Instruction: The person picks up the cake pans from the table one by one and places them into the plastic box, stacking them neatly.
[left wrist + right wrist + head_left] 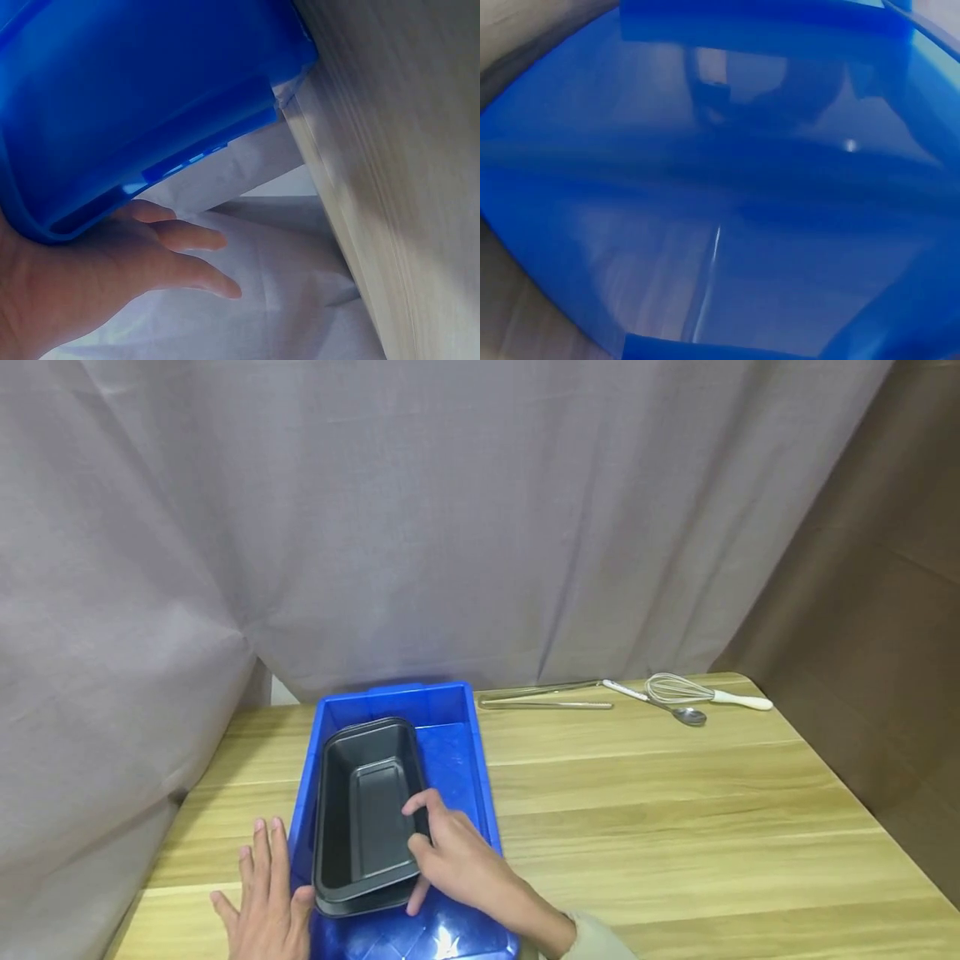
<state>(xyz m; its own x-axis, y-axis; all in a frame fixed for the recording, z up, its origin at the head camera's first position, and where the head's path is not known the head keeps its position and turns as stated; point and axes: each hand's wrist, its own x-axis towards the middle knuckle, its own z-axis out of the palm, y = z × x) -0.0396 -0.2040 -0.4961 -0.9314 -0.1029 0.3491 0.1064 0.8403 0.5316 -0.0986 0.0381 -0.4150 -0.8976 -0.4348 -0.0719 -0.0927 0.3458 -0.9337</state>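
Observation:
A dark loaf pan [378,810] lies lengthwise in a blue plastic bin [486,810], near its left wall. A second dark rim shows under the pan's near end, so at least two pans seem nested. My right hand [461,860] pinches the pan's right rim, with fingers over the inside and one finger lower down outside it. My left hand [266,906] is spread beside the bin's left wall, its thumb at the rim. In the left wrist view, the left hand [112,270] lies against the bin's edge [157,169]. The right wrist view shows only blue bin surface [727,187] and a little tabletop.
Along the back of the wooden table [675,827] lie metal tongs [551,703], a spoon [688,717] with a pale handle, and a whisk [678,689]. Grey curtain [450,527] hangs behind and to the left; a brown panel [885,610] stands at the right.

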